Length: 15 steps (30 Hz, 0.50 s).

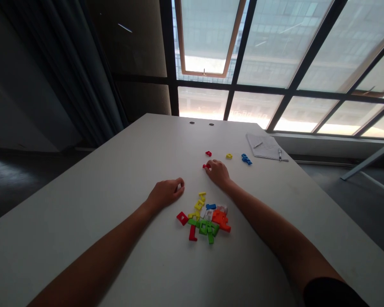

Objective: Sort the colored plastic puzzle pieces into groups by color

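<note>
Touching a small red piece [206, 166] with its fingertips, the right hand [217, 172] lies curled on the table just beyond the heap of plastic pieces [205, 224]. Its fingers fold over the piece, so it cannot be told whether they pinch it or only press on it. A piece this small and flat would likely handle best when taken by its edges between thumb and fingertip, since a flat press could slide it along the surface. The left hand [165, 192] rests just left of the heap, its fingers folded loosely closed with nothing showing in them. The heap mixes red, yellow, white, blue, green and orange pieces, overlapping and touching. Beyond the heap lie a second red piece [208, 153], a yellow piece [229, 156] and a blue piece [246, 159], apart from one another. Farther beyond the heap and to its right, a sheet of paper [264, 146] lies with a pen [279, 154] on it. The pale table [83, 183] has two small round holes [192, 123] near its far edge, well beyond the heap. Past that edge stands a large dark-framed window [275, 51], with a dark curtain [67, 64] to the left of the heap
</note>
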### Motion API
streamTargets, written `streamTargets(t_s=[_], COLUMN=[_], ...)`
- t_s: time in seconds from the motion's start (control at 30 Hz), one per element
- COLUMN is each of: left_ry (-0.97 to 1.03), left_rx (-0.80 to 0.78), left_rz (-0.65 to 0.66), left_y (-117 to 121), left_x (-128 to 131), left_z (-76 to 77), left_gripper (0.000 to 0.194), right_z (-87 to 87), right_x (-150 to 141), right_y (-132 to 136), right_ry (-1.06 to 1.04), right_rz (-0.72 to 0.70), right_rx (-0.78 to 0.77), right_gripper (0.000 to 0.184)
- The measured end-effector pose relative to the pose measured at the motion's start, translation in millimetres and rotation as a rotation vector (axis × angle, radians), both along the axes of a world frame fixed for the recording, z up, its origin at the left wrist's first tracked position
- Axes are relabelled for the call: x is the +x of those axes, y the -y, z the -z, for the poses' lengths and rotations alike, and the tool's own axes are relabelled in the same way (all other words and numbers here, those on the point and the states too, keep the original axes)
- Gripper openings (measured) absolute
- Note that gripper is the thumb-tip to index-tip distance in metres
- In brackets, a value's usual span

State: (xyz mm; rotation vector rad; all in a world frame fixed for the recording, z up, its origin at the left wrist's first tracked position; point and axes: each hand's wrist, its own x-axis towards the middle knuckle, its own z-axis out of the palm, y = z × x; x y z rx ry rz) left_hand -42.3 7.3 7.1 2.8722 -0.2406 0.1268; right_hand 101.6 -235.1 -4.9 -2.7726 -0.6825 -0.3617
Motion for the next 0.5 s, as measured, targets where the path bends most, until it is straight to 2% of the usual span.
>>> streamTargets(t_s=[0.27, 0.5], left_ry=[-0.009, -0.024], left_rx=[0.017, 0.007], left_rz=[-0.004, 0.001], left_y=[2.0, 2.4], left_x=[0.8, -0.1], left_z=[-2.0, -3.8], left_gripper=[0.024, 0.026], right_z=[-1.2, 0.5], right_x=[45.8, 64.3], right_y=[12.5, 3.7], right_ry=[-0.032, -0.04], right_rz=[0.176, 0.206], right_rx=[0.038, 0.072], right_gripper=[0.02, 0.022])
